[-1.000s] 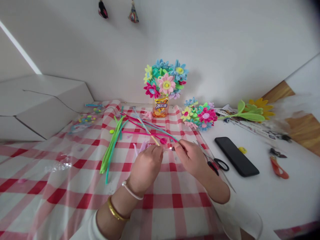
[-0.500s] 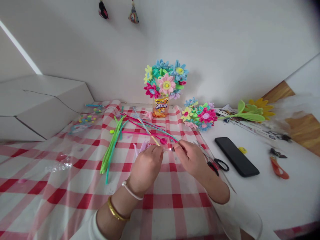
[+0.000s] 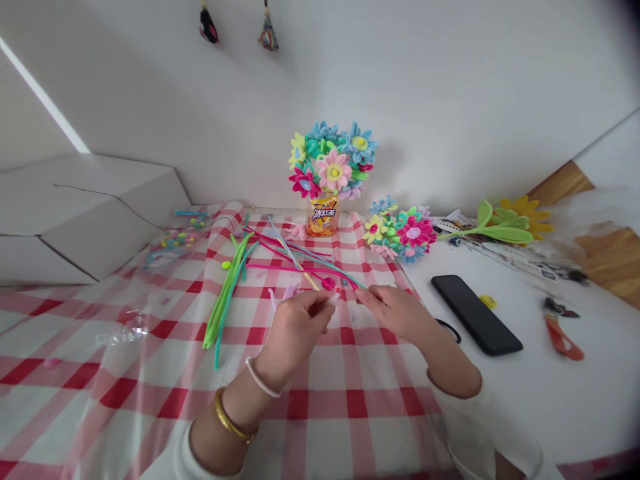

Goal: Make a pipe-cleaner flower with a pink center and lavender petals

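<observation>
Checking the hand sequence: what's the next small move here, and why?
Probably bring the fingertips together: the left hand seems to pinch a small pale piece, while the right hand sits just apart, by the end of a pink pipe cleaner.

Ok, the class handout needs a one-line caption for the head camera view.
The left hand and right hand meet over pink fuzzy pipe cleaners on a red-checked plastic tablecloth.

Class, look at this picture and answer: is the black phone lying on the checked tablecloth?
No, the black phone lies on the white tabletop, to the right of the checked tablecloth.
</observation>
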Demonstrator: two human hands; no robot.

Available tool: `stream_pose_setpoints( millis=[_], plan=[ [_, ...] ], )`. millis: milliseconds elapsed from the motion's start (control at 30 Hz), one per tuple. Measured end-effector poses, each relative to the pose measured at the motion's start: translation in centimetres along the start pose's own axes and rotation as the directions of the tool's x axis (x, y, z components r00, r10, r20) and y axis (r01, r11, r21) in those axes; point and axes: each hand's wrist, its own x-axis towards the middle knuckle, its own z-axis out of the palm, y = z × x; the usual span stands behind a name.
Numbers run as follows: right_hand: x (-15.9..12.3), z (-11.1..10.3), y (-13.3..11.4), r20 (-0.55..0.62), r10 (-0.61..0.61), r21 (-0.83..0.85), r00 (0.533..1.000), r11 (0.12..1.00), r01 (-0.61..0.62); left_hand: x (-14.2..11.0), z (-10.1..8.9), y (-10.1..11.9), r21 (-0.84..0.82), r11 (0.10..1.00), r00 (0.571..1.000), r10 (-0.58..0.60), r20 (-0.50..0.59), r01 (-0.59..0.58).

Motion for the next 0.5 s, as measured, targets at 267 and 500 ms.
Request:
stream_pose_setpoints(
  millis=[267,500],
  plan=[
    [-0.6,-0.2,-1.6,-0.203,-0.177,0.497,0.963,0.829,0.257,-0.1,-0.2,1.2,-0.75,0.565,0.938,-0.24,0.25,0.344],
    [-1.1,0.8,-2.8,-0.197,-0.214,0.712,0.957,0.64,0.29,-0.3,0.1,1.3,-0.744,0.54,0.918,-0.199,0.342,0.394]
  ],
)
